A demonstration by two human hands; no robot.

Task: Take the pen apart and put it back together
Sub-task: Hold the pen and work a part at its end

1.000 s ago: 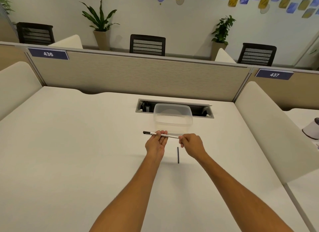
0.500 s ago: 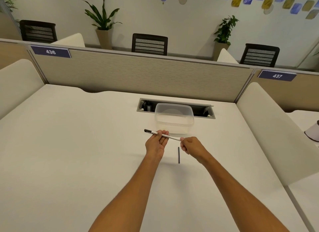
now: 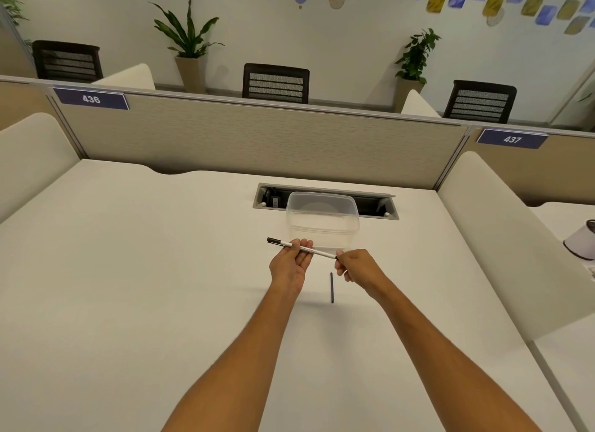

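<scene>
My left hand grips the white pen mid-barrel, above the desk; my right hand pinches its near-right end. A thin dark refill lies between my wrists. Just beyond, a clear plastic container sits unobstructed.

A clear container sits on the counter behind the held pen; a thin rod lies before it.
</scene>
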